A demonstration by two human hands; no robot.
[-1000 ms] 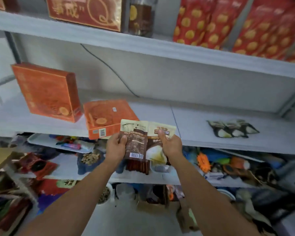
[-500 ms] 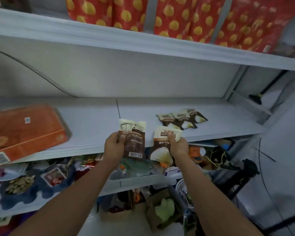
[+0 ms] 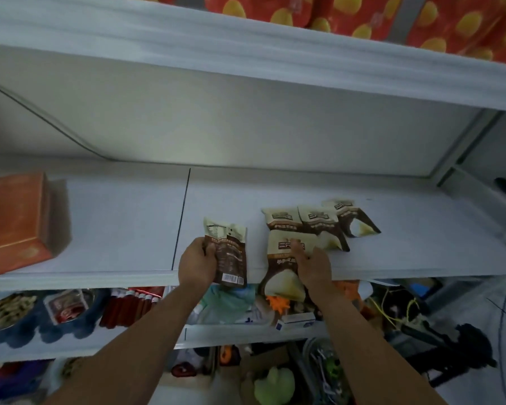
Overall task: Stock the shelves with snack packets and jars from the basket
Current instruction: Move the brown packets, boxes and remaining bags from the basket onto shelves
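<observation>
L hand point(image 3: 197, 264) grips a brown snack pkt point(image 3: 228, 254) w/ barcode side up; R hand point(image 3: 314, 266) pinches another pkt point(image 3: 285, 268) at the shelf point(image 3: 114, 223) edge, beside three laid pkts point(image 3: 319, 222).

Left forearm point(image 3: 135, 331) and right forearm point(image 3: 360, 331), both bare, reach up and forward, drawing slightly together. The left hand point(image 3: 197, 263) curls round the left edge of a packet point(image 3: 230, 258), thumb on its front, fingers behind. The right hand point(image 3: 314, 266) pinches a second packet point(image 3: 281, 283), thumb pointing up its face; the packet's lower part hangs left of the fingers.
</observation>
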